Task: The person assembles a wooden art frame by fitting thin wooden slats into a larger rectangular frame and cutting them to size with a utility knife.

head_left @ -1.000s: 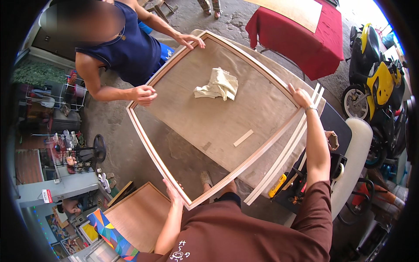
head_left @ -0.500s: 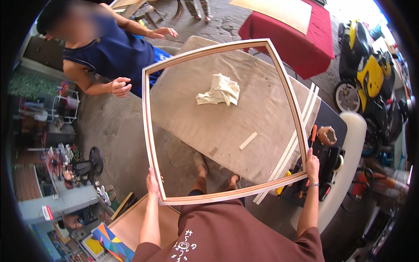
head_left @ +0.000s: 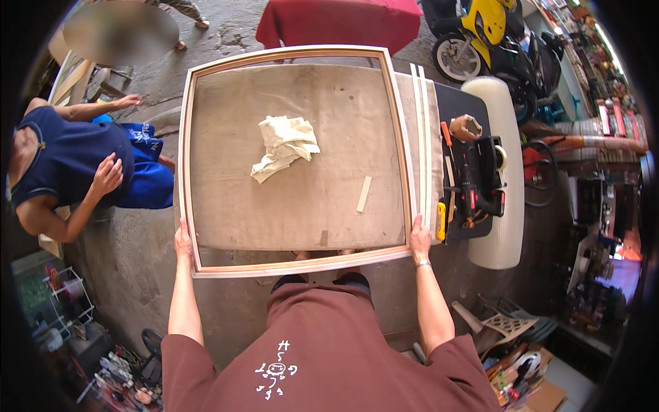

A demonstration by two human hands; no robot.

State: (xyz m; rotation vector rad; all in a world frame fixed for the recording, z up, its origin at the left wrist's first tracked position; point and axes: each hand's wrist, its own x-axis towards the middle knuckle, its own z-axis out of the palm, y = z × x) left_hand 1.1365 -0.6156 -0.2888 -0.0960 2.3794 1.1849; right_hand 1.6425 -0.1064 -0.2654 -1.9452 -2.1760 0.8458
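A large square wooden frame (head_left: pixel 302 267) with pale outer edges and a reddish inner lip is held level over the cloth-covered table (head_left: pixel 226 226). My left hand (head_left: pixel 183 244) grips its near left corner, fingers partly hidden beneath. Round the near right side closes my right hand (head_left: pixel 420 240), with a band on the wrist. Through the frame's opening I see a crumpled cream cloth (head_left: pixel 285 144) and a short pale wood strip (head_left: pixel 364 194) on the table. Two long thin wood strips (head_left: pixel 422 137) lie just beyond the frame's right side.
Right of the table, a dark surface (head_left: pixel 453 103) carries a power drill (head_left: pixel 473 185), an orange-handled screwdriver (head_left: pixel 446 134), a yellow tool and a tape roll. A bubble-wrap roll (head_left: pixel 495 233) borders it. A co-worker (head_left: pixel 68 158) stands at left; a yellow motorbike (head_left: pixel 484 24) is parked far right.
My view has turned rightward, so the table now looks squarer to me. The frame stays in both hands and now lines up with the table. The co-worker appears farther left.
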